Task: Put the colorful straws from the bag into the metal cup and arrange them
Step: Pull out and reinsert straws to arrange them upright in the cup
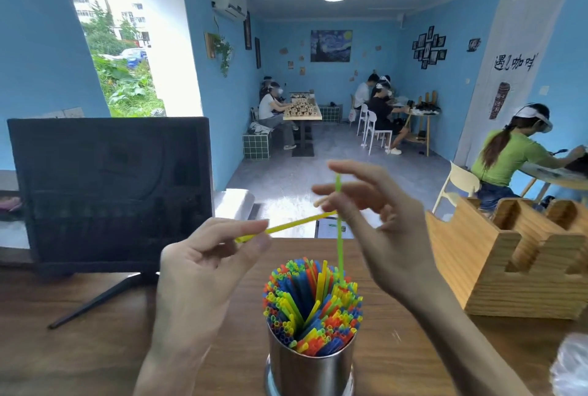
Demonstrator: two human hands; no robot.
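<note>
A green straw is pinched upright by the right hand for lowering into the full metal cup, while a yellow straw is pinched ready by the left hand.

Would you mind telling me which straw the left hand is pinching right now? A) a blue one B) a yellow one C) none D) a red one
B: the left hand pinches a yellow straw between thumb and fingers, above the metal cup.
</note>
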